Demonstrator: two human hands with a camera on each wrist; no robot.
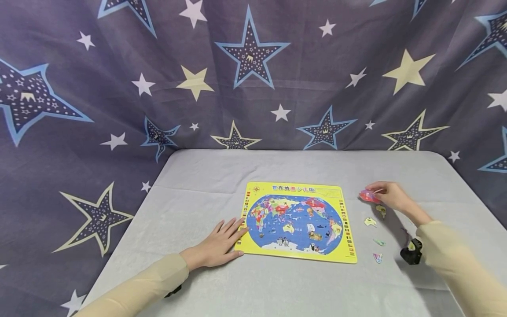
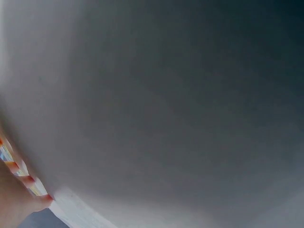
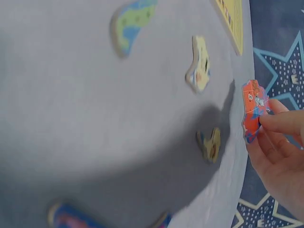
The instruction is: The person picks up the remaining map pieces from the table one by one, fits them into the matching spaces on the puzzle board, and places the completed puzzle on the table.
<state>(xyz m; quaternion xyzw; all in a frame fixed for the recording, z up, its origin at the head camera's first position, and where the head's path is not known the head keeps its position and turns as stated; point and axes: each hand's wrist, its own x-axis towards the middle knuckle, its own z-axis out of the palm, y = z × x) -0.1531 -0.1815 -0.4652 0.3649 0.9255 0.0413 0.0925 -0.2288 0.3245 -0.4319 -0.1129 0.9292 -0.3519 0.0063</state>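
A yellow-bordered world map puzzle board (image 1: pixel 293 255) lies flat on the table. My left hand (image 1: pixel 215 247) rests with spread fingers on its left edge; in the left wrist view only part of that hand (image 2: pixel 19 202) shows, at the lower left corner. Off the board's upper right corner, my right hand (image 1: pixel 393 196) pinches a red puzzle piece (image 1: pixel 368 196) between thumb and fingers. The right wrist view shows this piece (image 3: pixel 251 102) tilted up, its red printed face with white and blue markings towards the camera.
Right of the board lie several loose puzzle pieces: a pale yellow one (image 1: pixel 370 222), a yellowish one (image 1: pixel 381 210), a green one (image 1: pixel 379 242) and a multicoloured one (image 1: pixel 378 258). A dark star-patterned curtain (image 1: pixel 277 105) hangs behind the grey-covered table (image 1: pixel 190 176).
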